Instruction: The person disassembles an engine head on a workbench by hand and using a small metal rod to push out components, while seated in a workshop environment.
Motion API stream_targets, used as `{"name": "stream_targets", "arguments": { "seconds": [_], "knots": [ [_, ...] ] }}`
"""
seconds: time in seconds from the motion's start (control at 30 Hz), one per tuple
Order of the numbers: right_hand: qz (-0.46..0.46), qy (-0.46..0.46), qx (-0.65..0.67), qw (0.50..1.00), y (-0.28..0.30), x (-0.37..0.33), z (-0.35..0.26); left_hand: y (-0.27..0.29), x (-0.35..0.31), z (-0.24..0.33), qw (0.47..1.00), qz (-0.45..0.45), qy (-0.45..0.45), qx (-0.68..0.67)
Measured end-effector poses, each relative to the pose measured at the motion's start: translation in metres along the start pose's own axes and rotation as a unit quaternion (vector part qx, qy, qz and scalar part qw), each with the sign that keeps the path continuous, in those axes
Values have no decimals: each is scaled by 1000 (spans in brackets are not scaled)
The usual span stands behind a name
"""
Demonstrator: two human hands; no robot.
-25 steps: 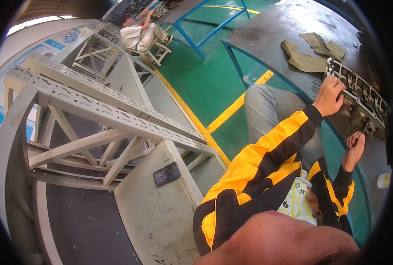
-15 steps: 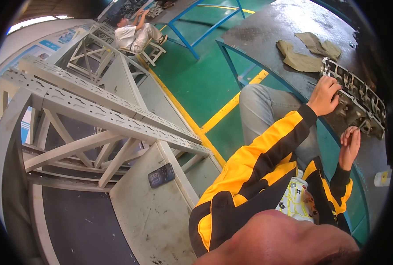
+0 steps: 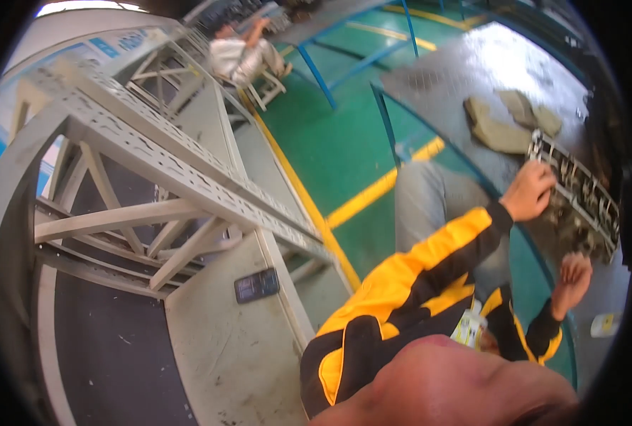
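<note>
A long metal engine cylinder head (image 3: 587,193), with rows of openings and shafts, lies on the dark workbench (image 3: 429,78) at the right. My left hand (image 3: 530,190) is closed over its near edge, close to the far end, fingers bent against the metal. By the part's nearer end is my right hand (image 3: 574,278), palm turned up and fingers curled together. Motion blurs those fingertips, and I cannot make out what they hold, if anything. Two olive-green cloth pieces (image 3: 497,129) lie on the bench beyond the cylinder head.
A small whitish container (image 3: 606,325) lies on the bench at the right. To my left stand grey perforated metal frames (image 3: 153,167), with a black phone (image 3: 256,285) on a pale panel. Another person (image 3: 241,58) sits on a stool farther off. Yellow lines (image 3: 383,186) cross the green floor.
The whole view has shifted, so the bench and cylinder head appear lower. My left hand stays on the cylinder head's edge. My right hand's fingers are more curled and slightly farther from the part.
</note>
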State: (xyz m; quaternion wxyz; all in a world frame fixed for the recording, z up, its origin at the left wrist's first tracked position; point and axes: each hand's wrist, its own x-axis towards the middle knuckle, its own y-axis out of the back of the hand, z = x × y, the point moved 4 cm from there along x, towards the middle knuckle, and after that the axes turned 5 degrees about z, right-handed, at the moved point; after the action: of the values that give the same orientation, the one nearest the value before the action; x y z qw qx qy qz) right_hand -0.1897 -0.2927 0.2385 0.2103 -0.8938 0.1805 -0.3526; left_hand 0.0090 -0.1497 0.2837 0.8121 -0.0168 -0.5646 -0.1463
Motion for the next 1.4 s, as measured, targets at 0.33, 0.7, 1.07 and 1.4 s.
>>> {"name": "stream_targets", "arguments": {
  "seconds": [0.33, 0.7, 1.07, 1.4],
  "knots": [
    [75, -244, -162, 953, -30, -55, 86, -3, -1, -2, 999, -14, 31, 10],
    [12, -229, -144, 963, -16, -61, 58, -2, -6, 4, 996, -82, 1, 47],
    [21, -346, -60, 936, -15, -111, 98, -7, -7, -2, 992, -113, 22, 54],
    [-21, -225, -163, 961, -27, -102, 50, -10, -9, 5, 991, -109, -7, 83]
  ]
}}
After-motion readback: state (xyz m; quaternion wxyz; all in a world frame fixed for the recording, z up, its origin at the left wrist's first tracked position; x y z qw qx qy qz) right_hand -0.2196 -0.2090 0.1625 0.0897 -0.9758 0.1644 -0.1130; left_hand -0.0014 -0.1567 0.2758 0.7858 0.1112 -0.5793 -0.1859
